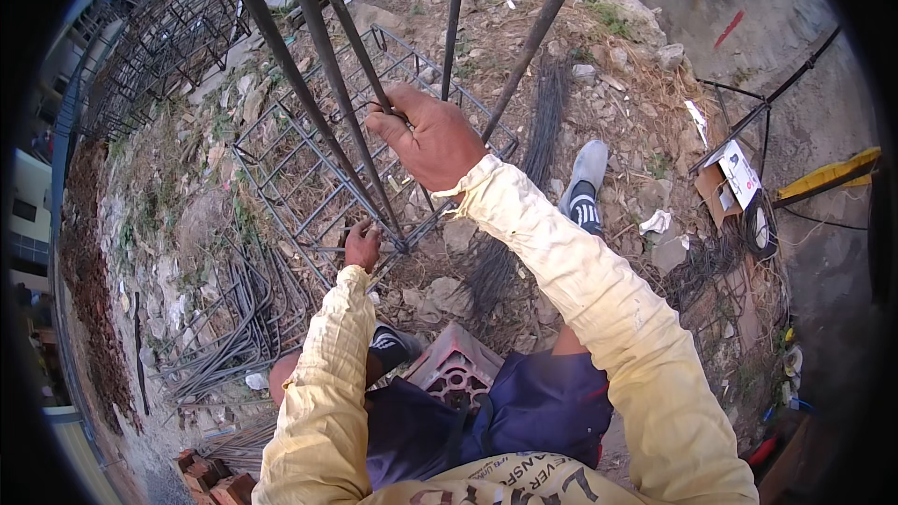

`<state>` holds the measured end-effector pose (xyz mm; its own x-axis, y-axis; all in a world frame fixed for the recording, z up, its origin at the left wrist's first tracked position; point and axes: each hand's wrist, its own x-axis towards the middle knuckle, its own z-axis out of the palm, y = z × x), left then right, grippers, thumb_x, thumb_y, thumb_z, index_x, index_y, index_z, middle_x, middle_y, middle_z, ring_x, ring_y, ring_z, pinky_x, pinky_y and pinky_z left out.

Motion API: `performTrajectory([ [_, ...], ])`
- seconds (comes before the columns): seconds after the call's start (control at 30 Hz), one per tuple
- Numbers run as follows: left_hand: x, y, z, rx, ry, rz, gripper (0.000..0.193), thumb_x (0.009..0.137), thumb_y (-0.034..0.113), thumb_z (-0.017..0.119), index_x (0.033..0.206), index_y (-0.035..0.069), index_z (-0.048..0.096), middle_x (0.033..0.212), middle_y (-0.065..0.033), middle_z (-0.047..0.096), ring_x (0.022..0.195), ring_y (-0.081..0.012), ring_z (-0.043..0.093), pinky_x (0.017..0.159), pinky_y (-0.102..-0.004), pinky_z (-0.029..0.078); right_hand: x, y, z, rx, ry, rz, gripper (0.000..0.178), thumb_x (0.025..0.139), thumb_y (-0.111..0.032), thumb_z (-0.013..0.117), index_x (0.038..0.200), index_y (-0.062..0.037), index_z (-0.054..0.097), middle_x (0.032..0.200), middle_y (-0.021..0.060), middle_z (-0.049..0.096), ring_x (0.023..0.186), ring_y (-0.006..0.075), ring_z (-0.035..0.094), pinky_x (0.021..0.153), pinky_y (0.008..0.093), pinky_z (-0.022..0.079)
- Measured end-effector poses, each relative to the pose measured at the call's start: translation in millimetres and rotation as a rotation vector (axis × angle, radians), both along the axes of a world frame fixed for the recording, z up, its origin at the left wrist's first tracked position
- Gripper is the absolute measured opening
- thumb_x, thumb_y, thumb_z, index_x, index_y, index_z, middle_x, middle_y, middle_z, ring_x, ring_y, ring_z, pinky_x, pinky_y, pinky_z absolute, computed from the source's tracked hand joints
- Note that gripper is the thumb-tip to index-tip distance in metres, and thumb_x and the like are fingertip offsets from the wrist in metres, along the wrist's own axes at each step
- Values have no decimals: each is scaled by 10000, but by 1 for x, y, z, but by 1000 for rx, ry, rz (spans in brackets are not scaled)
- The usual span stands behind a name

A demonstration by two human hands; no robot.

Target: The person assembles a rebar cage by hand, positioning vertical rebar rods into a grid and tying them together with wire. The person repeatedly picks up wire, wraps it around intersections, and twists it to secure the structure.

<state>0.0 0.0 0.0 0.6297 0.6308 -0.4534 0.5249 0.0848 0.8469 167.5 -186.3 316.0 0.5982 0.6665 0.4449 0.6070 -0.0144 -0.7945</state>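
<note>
My right hand (432, 142) is closed around an upright dark steel bar (351, 23), with its fingertips curled round the far side. Lower down, my left hand (363, 245) is bent in beside a corner of the steel rebar cage (318, 189). Its fingers are drawn together near the corner bars, and what they pinch is too small to tell. Several long bars rise past my hands toward the top of the view. The cage of square rings and rods lies on the rubble behind them.
Bent rebar pieces (238, 323) lie in a heap at left. Thin dark wire bundles (543, 122) run behind my right arm. More cages (164, 56) stand far left. A small open carton (731, 182) sits at right. A hollow block (456, 363) is between my legs; bricks (213, 479) lie lower left.
</note>
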Motion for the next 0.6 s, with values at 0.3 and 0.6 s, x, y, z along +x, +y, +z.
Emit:
performTrajectory([
  [0.3, 11, -11, 167, -20, -160, -119, 492, 951, 227, 584, 1393, 61, 445, 1195, -75, 602, 929, -147, 596, 712, -286, 498, 43, 33, 21, 282, -48, -65, 255, 946, -326, 603, 1038, -94, 650, 832, 147, 682, 765, 291, 671, 671, 386, 508],
  [0.6, -20, -36, 279, -1, -366, -81, 542, 961, 325, 600, 1417, 85, 432, 1324, -92, 565, 1100, -181, 600, 883, -319, 490, 66, 100, 64, 266, -93, 38, 287, 925, -324, 613, 1100, -110, 693, 904, 116, 721, 817, 287, 692, 737, 379, 526],
])
